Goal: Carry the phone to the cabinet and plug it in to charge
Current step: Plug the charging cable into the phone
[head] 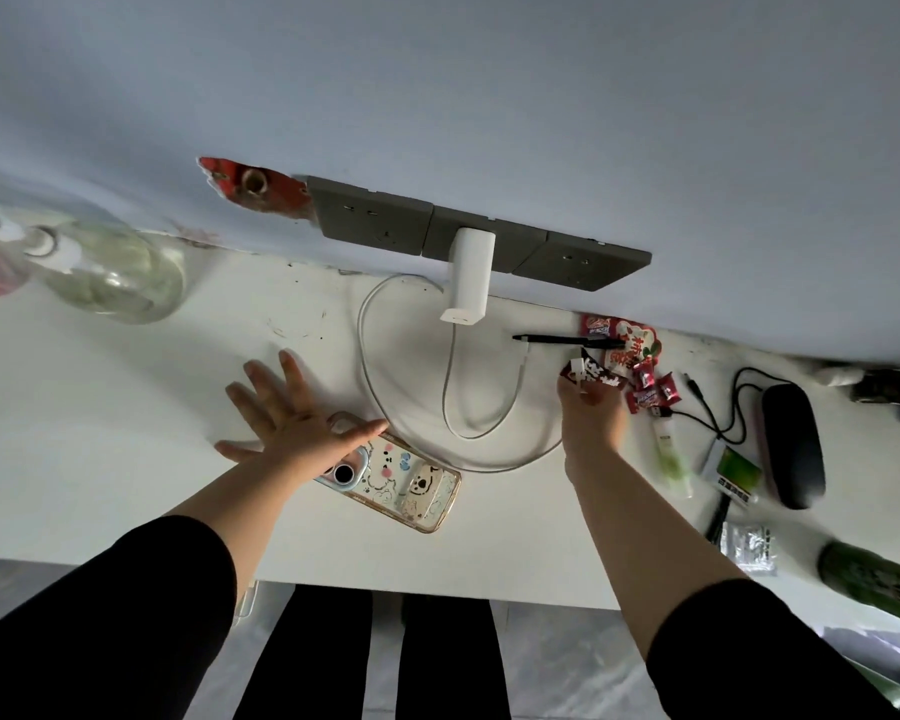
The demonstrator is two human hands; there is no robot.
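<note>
The phone point(411, 485) lies face down on the white cabinet top point(126, 433), in a clear case with cartoon bears. My left hand point(287, 418) is spread flat, fingers apart, its palm and thumb over the phone's camera end. A white charger point(468, 272) is plugged into the grey wall socket strip point(385, 220). Its white cable point(453, 397) loops across the top, and one loose end point(525, 350) lies beside a black pen point(567, 340). My right hand point(591, 423) reaches to the right of that end, fingertips down among the candy wrappers point(640, 376). Whether it grips anything is hidden.
A glass bottle point(115, 272) lies at the back left. On the right are a black glasses case point(793, 444), black cords point(718, 418), a lip balm tube point(671, 459), small packets and a green bottle point(879, 579). The cabinet's front edge point(437, 584) runs just above my legs.
</note>
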